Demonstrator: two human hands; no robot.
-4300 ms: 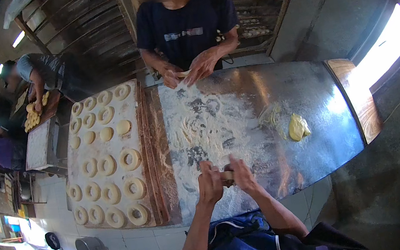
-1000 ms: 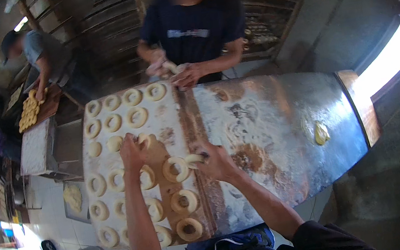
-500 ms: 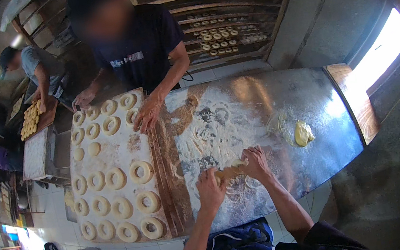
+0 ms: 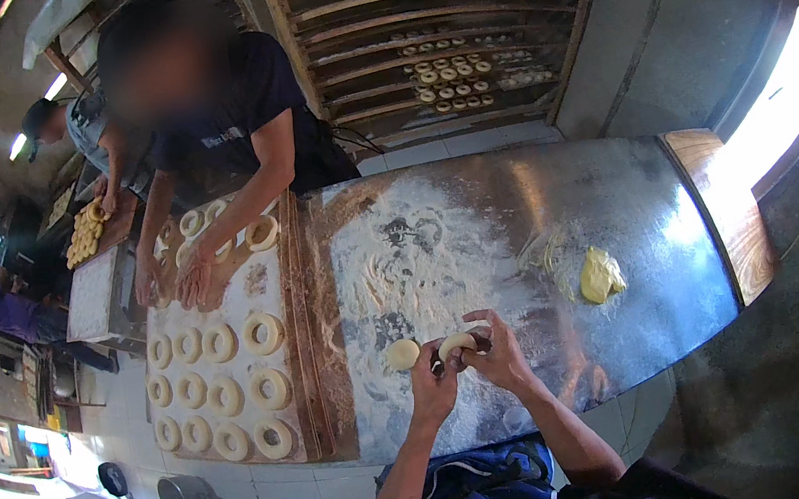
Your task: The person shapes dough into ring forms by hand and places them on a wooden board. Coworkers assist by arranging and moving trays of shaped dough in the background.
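Over the floured metal table, a curved piece of dough is held between my two hands, its lower part hidden by fingers. My left hand closes on its left end, and my right hand grips the right end with one finger raised. Just left of my left hand, a flat round piece of dough lies on the flour. Farther right on the bare metal sits a yellow, soft-looking lump.
To the left, a floured board carries several rows of dough rings. A co-worker's hands press at its middle. Behind stands a wooden rack with trays of rings. A wooden plank borders the table's right end.
My hands have drawn closer together, and the dough between them now curves instead of stretching out. The co-worker's hands have moved nearer, to the board's middle. The view has shifted slightly.
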